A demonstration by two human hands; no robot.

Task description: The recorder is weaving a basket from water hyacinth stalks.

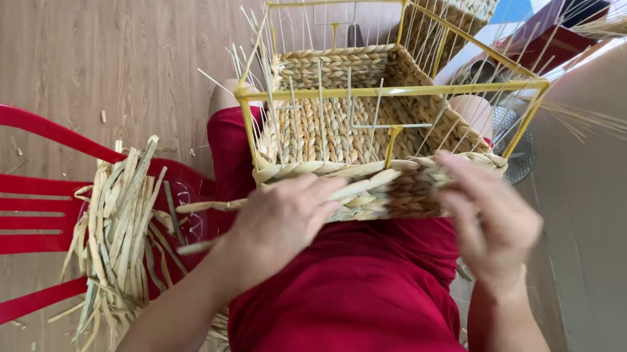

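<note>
A half-woven straw basket [345, 131] built on a yellow wire frame [398, 91] rests on my lap, over red clothing. Thin pale stakes stick up from its walls. My left hand [282, 217] presses on the near woven wall and pinches a flat straw strand [360, 188] lying along the rim. My right hand [489, 216] is blurred at the near right corner of the basket, its fingers spread against the weave. I cannot tell whether it grips a strand.
A red plastic chair [22, 202] stands at my left with a bundle of loose straw strands [118, 229] on its seat. Another woven basket [454, 11] and a dark red box [554, 35] lie beyond. The floor is wood-patterned.
</note>
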